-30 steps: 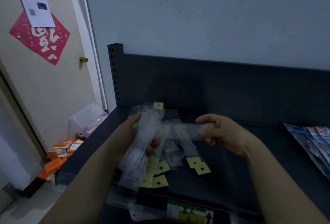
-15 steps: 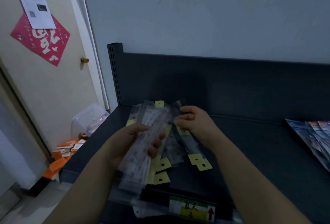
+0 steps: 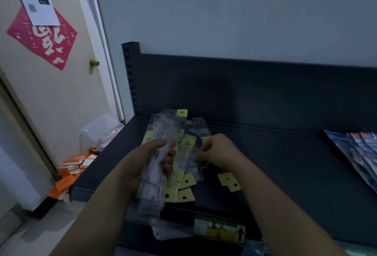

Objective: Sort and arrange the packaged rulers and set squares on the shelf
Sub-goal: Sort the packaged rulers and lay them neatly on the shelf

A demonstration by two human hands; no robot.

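Note:
On the dark shelf lies a loose pile of packaged rulers in clear sleeves with yellow hang tabs. My left hand is shut on a stack of clear ruler packs, held lengthwise over the shelf's left front. My right hand reaches into the pile just right of that stack, its fingers pinched on one clear ruler pack that lies among the others. Two yellow tabs show below my right wrist.
Blue-and-red packaged items lie fanned out at the shelf's right end. A price label sits on the front edge. Left of the shelf stand a clear plastic box, orange boxes on the floor, and a door.
My right hand has swung from the right, where it held a pack up, down and left into the pile. The stack in my left hand has stayed in place.

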